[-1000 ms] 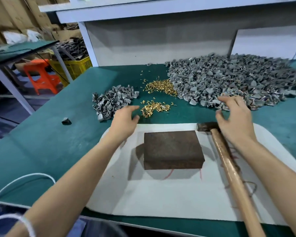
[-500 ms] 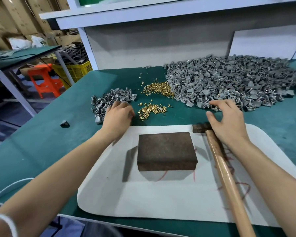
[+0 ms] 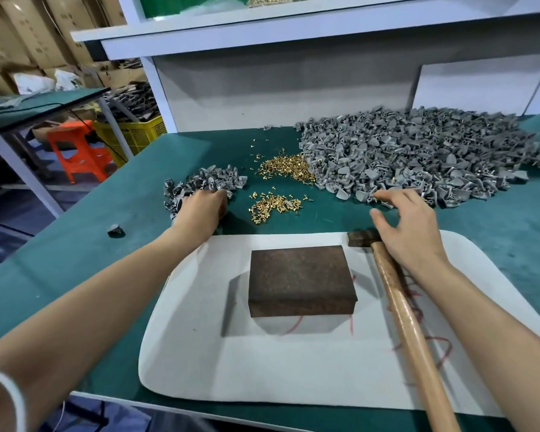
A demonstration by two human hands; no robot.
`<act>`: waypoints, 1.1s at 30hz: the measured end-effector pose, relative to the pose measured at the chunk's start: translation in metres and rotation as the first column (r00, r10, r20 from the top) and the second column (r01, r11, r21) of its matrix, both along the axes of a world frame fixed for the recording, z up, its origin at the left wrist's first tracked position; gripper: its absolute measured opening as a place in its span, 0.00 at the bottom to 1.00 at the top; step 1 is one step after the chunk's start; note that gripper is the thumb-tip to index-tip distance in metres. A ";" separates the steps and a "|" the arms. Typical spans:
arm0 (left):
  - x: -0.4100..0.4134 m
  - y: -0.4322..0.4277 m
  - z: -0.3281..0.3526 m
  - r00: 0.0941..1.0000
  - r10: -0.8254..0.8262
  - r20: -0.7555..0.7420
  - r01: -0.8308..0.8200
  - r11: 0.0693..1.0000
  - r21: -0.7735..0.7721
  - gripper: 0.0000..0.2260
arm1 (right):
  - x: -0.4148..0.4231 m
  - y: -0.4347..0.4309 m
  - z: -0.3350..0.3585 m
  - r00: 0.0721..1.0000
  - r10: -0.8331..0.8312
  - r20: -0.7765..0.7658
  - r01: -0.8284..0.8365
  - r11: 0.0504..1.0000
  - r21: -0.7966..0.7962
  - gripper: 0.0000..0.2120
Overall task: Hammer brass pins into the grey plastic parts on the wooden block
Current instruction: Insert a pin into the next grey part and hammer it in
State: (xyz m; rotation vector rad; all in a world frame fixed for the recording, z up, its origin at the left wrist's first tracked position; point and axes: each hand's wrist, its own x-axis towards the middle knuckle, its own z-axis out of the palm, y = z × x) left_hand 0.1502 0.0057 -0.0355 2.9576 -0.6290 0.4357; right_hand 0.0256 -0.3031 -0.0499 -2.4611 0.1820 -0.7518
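The dark wooden block (image 3: pixel 300 279) lies bare on a white mat (image 3: pixel 231 353). Beside it on the right lies a hammer (image 3: pixel 409 332) with its wooden handle pointing toward me. My left hand (image 3: pixel 200 210) rests on the small pile of grey plastic parts (image 3: pixel 212 179), its fingers bent down into the pile and the fingertips hidden. My right hand (image 3: pixel 409 226) hovers over the hammer head, fingers spread and relaxed, fingertips at the near edge of the large pile of grey parts (image 3: pixel 418 157). Brass pins (image 3: pixel 275 207) lie in two loose heaps between the piles.
A single grey part (image 3: pixel 116 229) sits alone on the green table (image 3: pixel 75 275) at the left. A white shelf unit (image 3: pixel 159 88) rises behind the piles. Beyond the table's left edge stand an orange stool (image 3: pixel 78 151) and a yellow crate (image 3: pixel 134 132).
My left hand moved left from near the brass pins onto the small grey pile and its fingers curled down. My right hand stayed at the large pile's edge. The view shifted upward.
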 end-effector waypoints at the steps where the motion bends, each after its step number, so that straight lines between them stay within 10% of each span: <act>1: 0.001 0.001 0.001 1.000 -0.030 0.001 0.030 0.999 -0.011 0.09 | 0.000 0.000 0.000 1.000 0.004 0.001 -0.004 1.000 -0.004 0.13; 12: 0.005 -0.004 0.008 0.995 -0.023 0.099 0.050 0.958 -0.281 0.06 | 0.000 0.000 0.001 1.000 -0.001 0.020 0.000 1.000 0.019 0.11; 19: -0.062 -0.065 0.025 0.946 -0.304 -0.108 0.076 0.534 -0.842 0.06 | -0.009 0.019 0.012 0.963 0.115 0.243 -0.125 0.992 0.026 0.08; 24: -0.102 -0.103 0.018 0.803 -0.574 -0.161 0.075 0.365 -0.928 0.09 | -0.022 0.052 0.015 0.883 0.376 0.282 -0.398 0.917 0.023 0.09; 33: -0.104 -0.105 0.012 0.798 -0.575 -0.180 0.043 0.352 -0.935 0.09 | -0.025 0.056 0.016 0.912 0.303 0.278 -0.348 0.929 0.127 0.02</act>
